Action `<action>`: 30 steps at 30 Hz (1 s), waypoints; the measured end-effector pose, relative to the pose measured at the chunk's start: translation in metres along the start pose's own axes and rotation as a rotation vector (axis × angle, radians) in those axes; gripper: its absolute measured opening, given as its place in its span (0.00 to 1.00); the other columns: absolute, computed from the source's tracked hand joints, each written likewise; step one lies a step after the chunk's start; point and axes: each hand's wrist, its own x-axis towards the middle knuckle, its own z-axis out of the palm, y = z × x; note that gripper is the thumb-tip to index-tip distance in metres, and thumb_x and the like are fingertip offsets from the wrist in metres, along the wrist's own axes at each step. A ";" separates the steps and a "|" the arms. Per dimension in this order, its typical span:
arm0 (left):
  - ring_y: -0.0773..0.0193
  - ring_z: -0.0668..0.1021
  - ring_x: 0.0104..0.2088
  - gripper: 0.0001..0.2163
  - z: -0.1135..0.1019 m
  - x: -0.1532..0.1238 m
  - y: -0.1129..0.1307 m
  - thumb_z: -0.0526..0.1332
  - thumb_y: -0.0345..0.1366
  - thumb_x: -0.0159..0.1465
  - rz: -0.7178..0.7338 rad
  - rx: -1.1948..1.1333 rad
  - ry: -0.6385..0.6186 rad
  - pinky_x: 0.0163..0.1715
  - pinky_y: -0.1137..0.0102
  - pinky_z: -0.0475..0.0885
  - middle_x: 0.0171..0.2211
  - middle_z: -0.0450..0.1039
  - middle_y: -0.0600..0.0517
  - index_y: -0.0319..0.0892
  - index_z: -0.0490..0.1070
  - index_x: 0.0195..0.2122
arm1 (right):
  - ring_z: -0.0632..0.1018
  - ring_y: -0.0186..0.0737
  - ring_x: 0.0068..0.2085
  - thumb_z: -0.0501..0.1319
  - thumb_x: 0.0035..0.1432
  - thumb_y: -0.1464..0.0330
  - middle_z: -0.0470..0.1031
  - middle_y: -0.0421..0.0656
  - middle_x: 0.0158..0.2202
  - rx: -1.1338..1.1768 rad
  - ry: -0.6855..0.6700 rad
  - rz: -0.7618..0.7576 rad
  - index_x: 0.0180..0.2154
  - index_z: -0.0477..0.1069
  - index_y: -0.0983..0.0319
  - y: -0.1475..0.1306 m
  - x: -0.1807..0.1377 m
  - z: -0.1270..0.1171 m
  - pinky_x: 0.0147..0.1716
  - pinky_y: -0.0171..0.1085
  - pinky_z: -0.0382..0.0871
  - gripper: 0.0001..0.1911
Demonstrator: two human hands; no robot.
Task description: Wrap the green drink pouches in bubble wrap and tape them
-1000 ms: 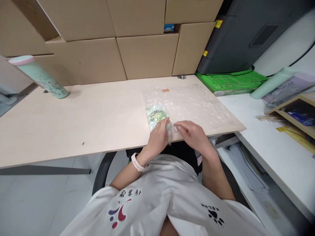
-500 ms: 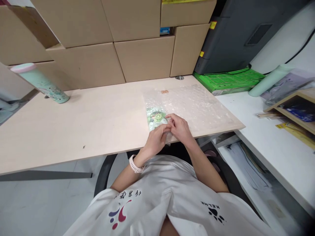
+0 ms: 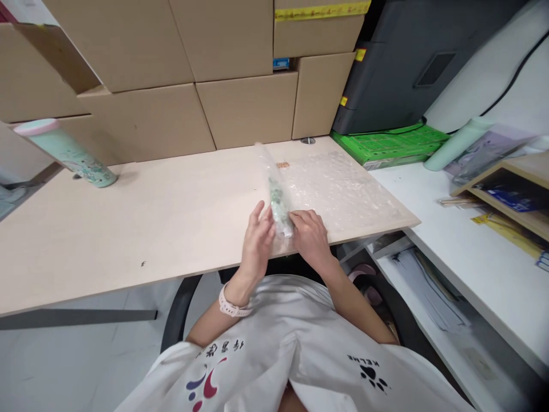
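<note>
A green-and-white printed packet [image 3: 277, 199] stands on its edge near the table's front, with clear bubble wrap around it. The rest of the bubble wrap sheet [image 3: 338, 191] lies flat to its right. My left hand [image 3: 256, 239] is raised at the packet's left side, fingers stretched and slightly apart, close to or touching the wrap. From the right, my right hand [image 3: 311, 236] has its fingers curled and pressed together on the wrapped packet's lower end. The fingertips of that hand are partly hidden. An orange mark [image 3: 283, 165] shows beyond the packet.
A mint tumbler [image 3: 81, 157] stands at the left. Cardboard boxes [image 3: 246, 111] line the back. A green crate [image 3: 390, 147] sits under a dark grey case [image 3: 386, 74] at the back right. Beside it are a white side table [image 3: 433, 229] and a wooden organizer [image 3: 514, 183].
The packet has tipped from lying flat to standing on its edge, its wrap folded along with it. My left hand has moved left and its fingers have spread; my right hand stays at the right side.
</note>
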 end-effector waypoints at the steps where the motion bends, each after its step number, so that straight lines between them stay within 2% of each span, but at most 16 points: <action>1: 0.55 0.64 0.69 0.27 0.006 0.001 -0.005 0.61 0.46 0.66 0.049 0.080 -0.096 0.66 0.60 0.62 0.69 0.61 0.47 0.49 0.60 0.65 | 0.71 0.53 0.48 0.51 0.61 0.79 0.77 0.53 0.50 -0.004 -0.001 0.017 0.52 0.75 0.66 0.003 -0.003 -0.002 0.46 0.48 0.66 0.21; 4: 0.54 0.54 0.73 0.27 0.024 0.008 -0.026 0.57 0.46 0.69 0.197 0.466 -0.391 0.72 0.56 0.50 0.73 0.50 0.46 0.46 0.57 0.68 | 0.71 0.56 0.50 0.54 0.61 0.74 0.77 0.54 0.49 0.013 -0.032 0.039 0.51 0.75 0.65 0.018 -0.015 -0.008 0.48 0.50 0.65 0.19; 6: 0.53 0.49 0.74 0.27 0.033 0.014 -0.040 0.53 0.44 0.71 0.294 0.763 -0.478 0.73 0.53 0.46 0.74 0.46 0.42 0.42 0.55 0.69 | 0.71 0.57 0.54 0.53 0.63 0.72 0.78 0.54 0.48 0.058 -0.065 -0.003 0.51 0.76 0.63 0.030 -0.022 -0.011 0.53 0.54 0.63 0.18; 9: 0.52 0.48 0.74 0.24 0.042 0.021 -0.057 0.48 0.39 0.73 0.433 1.070 -0.470 0.71 0.49 0.49 0.73 0.47 0.37 0.37 0.55 0.69 | 0.70 0.55 0.60 0.51 0.63 0.73 0.79 0.53 0.50 0.096 -0.122 -0.076 0.50 0.76 0.63 0.046 -0.032 -0.016 0.62 0.59 0.54 0.19; 11: 0.50 0.49 0.74 0.24 0.045 0.024 -0.066 0.46 0.35 0.72 0.495 1.181 -0.458 0.70 0.48 0.52 0.72 0.49 0.34 0.35 0.55 0.68 | 0.72 0.53 0.59 0.50 0.63 0.74 0.80 0.53 0.46 0.092 -0.171 -0.075 0.45 0.77 0.63 0.052 -0.039 -0.026 0.64 0.60 0.53 0.18; 14: 0.48 0.51 0.73 0.24 0.048 0.026 -0.076 0.48 0.29 0.69 0.541 1.277 -0.461 0.68 0.46 0.55 0.70 0.53 0.32 0.33 0.56 0.67 | 0.76 0.50 0.53 0.51 0.67 0.71 0.81 0.48 0.41 0.154 -0.211 -0.045 0.39 0.77 0.60 0.053 -0.052 -0.052 0.61 0.55 0.63 0.15; 16: 0.46 0.52 0.73 0.26 0.049 0.028 -0.081 0.50 0.26 0.66 0.546 1.301 -0.464 0.68 0.45 0.55 0.70 0.54 0.30 0.32 0.57 0.66 | 0.79 0.49 0.50 0.52 0.69 0.67 0.81 0.45 0.43 0.236 -0.153 0.025 0.41 0.77 0.57 0.050 -0.060 -0.073 0.54 0.50 0.71 0.14; 18: 0.44 0.53 0.73 0.26 0.051 0.028 -0.083 0.51 0.24 0.65 0.535 1.291 -0.458 0.68 0.44 0.54 0.69 0.55 0.30 0.32 0.59 0.65 | 0.80 0.48 0.47 0.53 0.70 0.64 0.82 0.44 0.44 0.282 0.000 0.127 0.43 0.78 0.55 0.048 -0.064 -0.087 0.49 0.48 0.74 0.14; 21: 0.45 0.55 0.72 0.24 0.051 0.024 -0.079 0.53 0.28 0.66 0.487 1.187 -0.462 0.69 0.44 0.52 0.69 0.57 0.33 0.35 0.62 0.64 | 0.78 0.47 0.53 0.51 0.71 0.63 0.80 0.47 0.51 0.309 0.178 0.132 0.52 0.75 0.56 0.048 -0.057 -0.084 0.55 0.49 0.72 0.17; 23: 0.46 0.52 0.73 0.22 0.049 0.021 -0.070 0.56 0.33 0.68 0.439 1.058 -0.370 0.70 0.43 0.48 0.71 0.54 0.37 0.40 0.63 0.64 | 0.74 0.46 0.61 0.49 0.72 0.63 0.76 0.49 0.58 0.329 0.154 0.065 0.58 0.71 0.58 0.053 -0.048 -0.067 0.61 0.51 0.67 0.20; 25: 0.47 0.49 0.74 0.26 0.047 0.020 -0.060 0.60 0.36 0.67 0.349 0.842 -0.211 0.71 0.46 0.45 0.73 0.49 0.42 0.45 0.60 0.66 | 0.70 0.47 0.64 0.48 0.72 0.62 0.74 0.50 0.61 0.332 0.076 0.058 0.59 0.71 0.60 0.058 -0.040 -0.048 0.64 0.54 0.64 0.21; 27: 0.48 0.52 0.73 0.30 0.046 0.024 -0.051 0.62 0.35 0.65 0.166 0.540 -0.095 0.70 0.50 0.52 0.73 0.47 0.44 0.48 0.55 0.68 | 0.67 0.48 0.67 0.48 0.72 0.61 0.71 0.51 0.63 0.325 0.038 0.064 0.58 0.71 0.61 0.061 -0.034 -0.033 0.65 0.56 0.62 0.22; 30: 0.51 0.67 0.66 0.34 0.045 0.028 -0.039 0.63 0.32 0.62 -0.139 0.137 -0.029 0.63 0.57 0.66 0.69 0.57 0.41 0.48 0.51 0.68 | 0.65 0.49 0.68 0.51 0.71 0.58 0.69 0.53 0.64 0.333 0.034 0.053 0.59 0.71 0.61 0.057 -0.032 -0.030 0.66 0.56 0.61 0.23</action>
